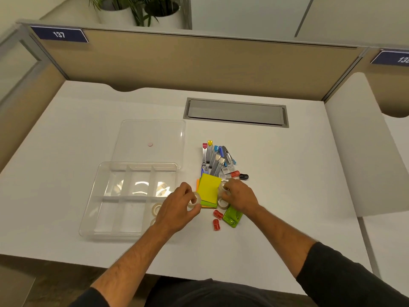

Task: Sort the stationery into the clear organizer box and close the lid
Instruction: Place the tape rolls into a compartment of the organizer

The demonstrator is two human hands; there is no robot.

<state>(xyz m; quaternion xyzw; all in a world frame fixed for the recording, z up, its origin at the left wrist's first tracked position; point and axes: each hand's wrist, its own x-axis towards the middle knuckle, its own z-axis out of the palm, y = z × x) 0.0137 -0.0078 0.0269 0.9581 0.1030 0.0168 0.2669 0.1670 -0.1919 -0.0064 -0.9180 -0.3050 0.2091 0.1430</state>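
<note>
White worktop (276, 196), cubicle wall behind.

Clear box (106, 209) sits left of centre, open, split by dividers into compartments. Its lid (152, 134) lies flat on the worktop just behind it, a small pink dot on it. One tape roll (156, 208) lies in the box's near-right compartment; a second seems to sit just below it, mostly hidden by the left wrist.

Left hand (179, 207) hovers at the box's right edge, fingers curled round a clear tape roll (194, 199).

Right hand (238, 197) rests on the pile to the right, fingers curled onto another tape roll (223, 187); a further roll (222, 203) lies just beneath it.

Pile between the hands: sticky notes (209, 190), yellow on top, green and orange edges below. Behind them, a heap of nail-clipper-like metal pieces (215, 158) with coloured tips. A black cap (244, 176) lies at the heap's right end. Near side: two red caps (217, 219) and a green flat piece (232, 217), partly under the right wrist.

Grey cable hatch (235, 112) set in the worktop, well behind.
</note>
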